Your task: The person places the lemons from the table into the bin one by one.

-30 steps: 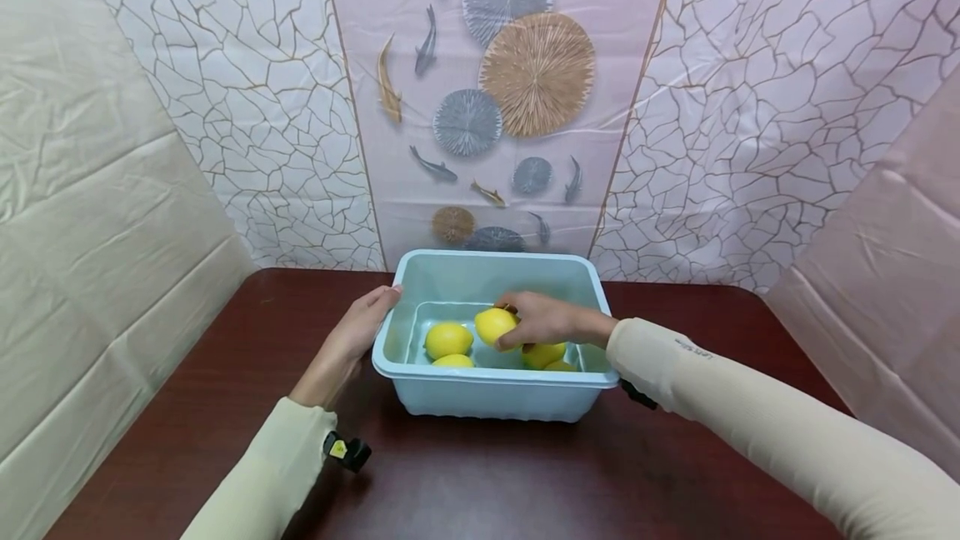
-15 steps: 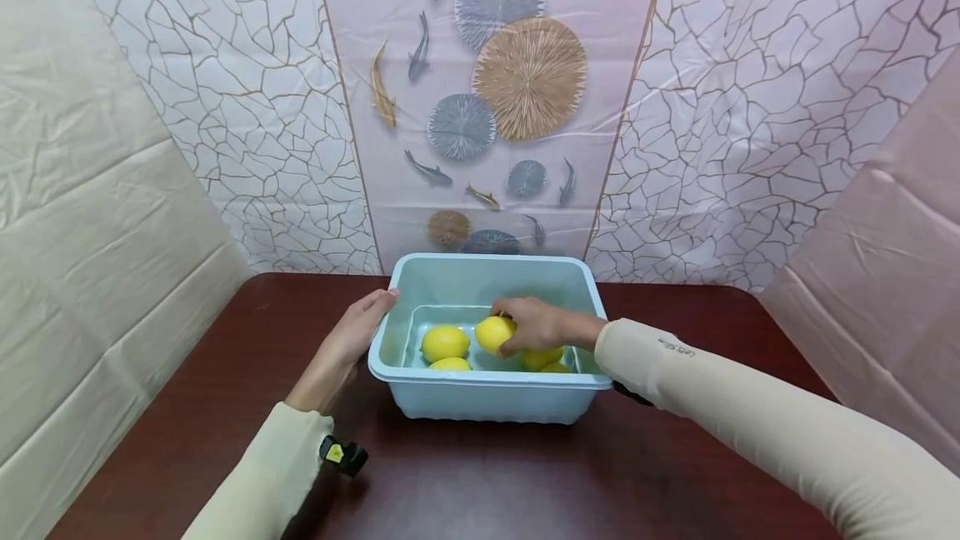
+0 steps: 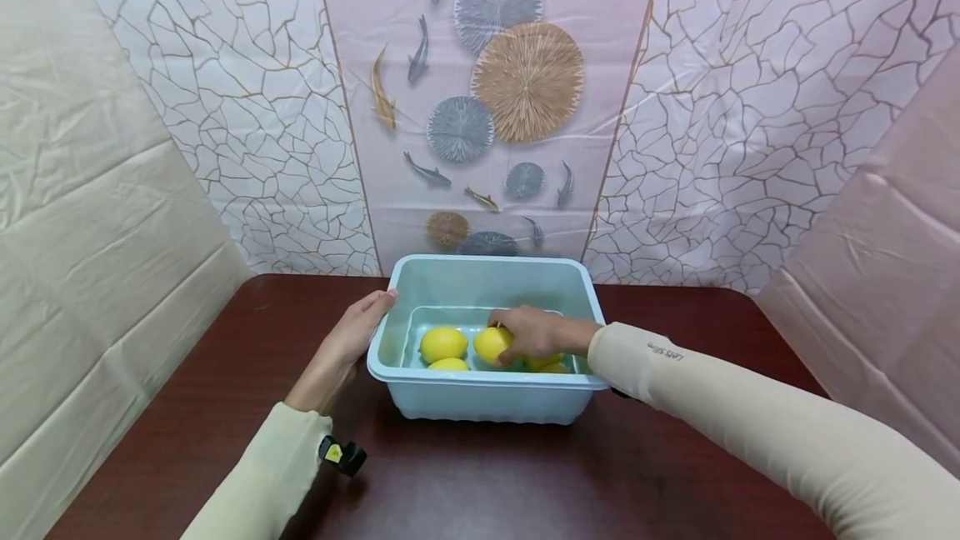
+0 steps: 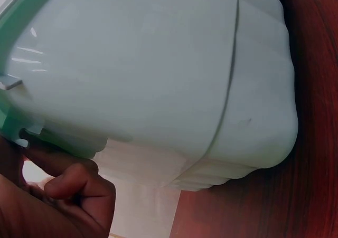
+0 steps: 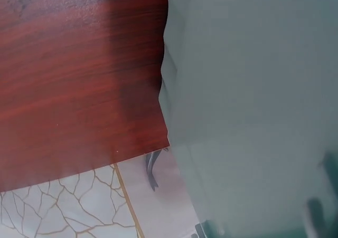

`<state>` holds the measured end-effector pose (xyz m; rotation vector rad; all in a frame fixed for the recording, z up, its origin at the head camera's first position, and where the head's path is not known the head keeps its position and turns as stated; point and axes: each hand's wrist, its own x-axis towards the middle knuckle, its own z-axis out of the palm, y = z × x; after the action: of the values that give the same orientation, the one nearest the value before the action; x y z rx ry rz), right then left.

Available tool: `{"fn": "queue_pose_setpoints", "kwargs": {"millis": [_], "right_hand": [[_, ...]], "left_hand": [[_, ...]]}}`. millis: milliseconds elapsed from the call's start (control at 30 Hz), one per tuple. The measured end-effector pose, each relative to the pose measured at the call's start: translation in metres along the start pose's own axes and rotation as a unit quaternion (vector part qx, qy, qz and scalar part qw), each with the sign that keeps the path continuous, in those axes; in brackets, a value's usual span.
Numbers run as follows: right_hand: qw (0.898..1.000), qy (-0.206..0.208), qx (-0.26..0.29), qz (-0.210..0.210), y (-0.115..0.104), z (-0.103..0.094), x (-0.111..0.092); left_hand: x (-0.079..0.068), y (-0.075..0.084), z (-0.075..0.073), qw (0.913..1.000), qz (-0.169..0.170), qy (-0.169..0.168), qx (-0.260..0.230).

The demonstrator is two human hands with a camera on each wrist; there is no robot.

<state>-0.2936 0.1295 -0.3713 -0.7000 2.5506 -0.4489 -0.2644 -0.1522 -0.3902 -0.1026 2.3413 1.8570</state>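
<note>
A pale blue plastic basin (image 3: 487, 400) stands on the table with several yellow lemons inside. My left hand (image 3: 348, 340) grips its left rim, thumb on top; in the left wrist view, the curled fingers (image 4: 82, 188) show under the rim beside the outer wall. Inside the basin, my right hand (image 3: 534, 332) holds a lemon (image 3: 491, 345) between thumb and fingers, low near the floor. To the left of it lie a lemon (image 3: 442, 343) and another lemon (image 3: 448, 364) partly behind the front rim. More lemons (image 3: 557, 368) are partly hidden beneath my right hand. The basin wall hides that hand in the right wrist view.
The dark red-brown table (image 3: 480, 482) extends around the basin. A patterned backdrop (image 3: 480, 182) rises just behind the basin, and pale cloth walls (image 3: 97, 232) flank both sides. A black wrist camera (image 3: 343, 455) sits on the left sleeve.
My right hand has lowered the lemon a little further toward the basin floor. My left hand keeps its place on the rim. The head view has shifted slightly.
</note>
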Motion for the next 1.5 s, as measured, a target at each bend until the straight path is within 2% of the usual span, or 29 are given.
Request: {"fn": "queue_pose_setpoints", "kwargs": {"millis": [400,733,1267,1500], "right_hand": [[0.999,-0.013,-0.039,-0.015,0.001,0.003,0.000],[0.998,-0.025,-0.045,-0.020,0.001,0.004,0.001],[0.998,0.011,-0.042,-0.038,0.002,-0.005,-0.001],[0.996,0.039,-0.052,-0.055,0.000,-0.020,-0.016]], "left_hand": [[0.000,0.001,0.001,1.0000,-0.001,0.001,-0.006],[-0.002,0.000,0.000,1.0000,0.001,0.002,-0.007],[-0.001,-0.001,-0.001,1.0000,-0.004,0.000,-0.004],[-0.004,0.005,0.000,0.9999,-0.012,-0.003,-0.009]]}}
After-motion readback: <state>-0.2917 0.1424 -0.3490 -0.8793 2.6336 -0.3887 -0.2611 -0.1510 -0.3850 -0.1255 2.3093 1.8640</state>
